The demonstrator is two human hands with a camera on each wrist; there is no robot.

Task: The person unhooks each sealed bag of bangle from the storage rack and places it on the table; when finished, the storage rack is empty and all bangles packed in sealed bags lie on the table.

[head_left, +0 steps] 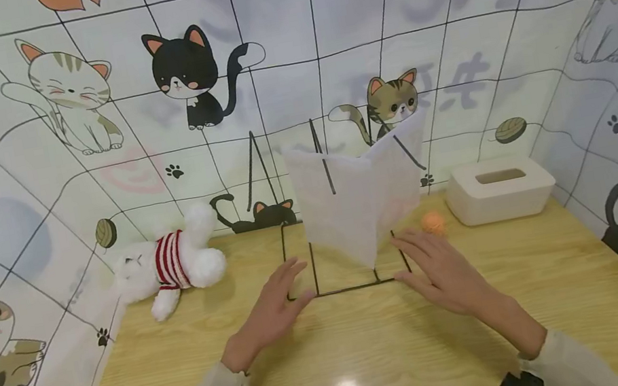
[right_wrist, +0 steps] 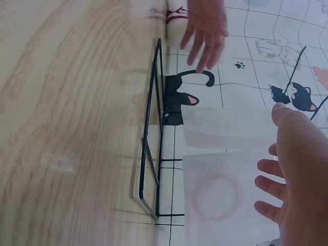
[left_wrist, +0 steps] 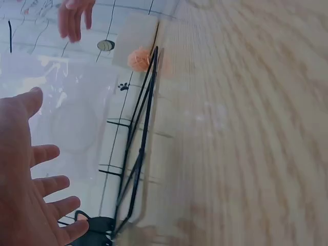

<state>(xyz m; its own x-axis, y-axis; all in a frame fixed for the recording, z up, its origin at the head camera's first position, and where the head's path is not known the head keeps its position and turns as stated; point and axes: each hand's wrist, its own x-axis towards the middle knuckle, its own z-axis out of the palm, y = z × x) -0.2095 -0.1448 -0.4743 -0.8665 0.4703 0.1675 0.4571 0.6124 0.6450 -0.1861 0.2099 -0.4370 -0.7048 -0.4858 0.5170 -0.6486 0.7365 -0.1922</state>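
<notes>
A black wire rack (head_left: 345, 290) stands on the wooden table, with thin angled wires rising at its back. Two white translucent panels (head_left: 333, 206), meeting at a fold like an opened folder, stand on it. My left hand (head_left: 271, 313) hovers by the rack's left side, fingers spread and holding nothing. On the other side is my right hand (head_left: 444, 273), its fingers loosely extended and its palm bare. Both wrist views show the wire rack (left_wrist: 143, 133) apart from the fingers of the left hand (left_wrist: 25, 184) and the right hand (right_wrist: 302, 174).
A white plush toy (head_left: 201, 267) in a red-striped top lies at the left. An orange fluffy ball (head_left: 434, 223) sits behind the right hand, beside a white tissue box (head_left: 503, 203). Cat-patterned cloth walls (head_left: 281, 32) enclose the back and sides of the table (head_left: 366, 341).
</notes>
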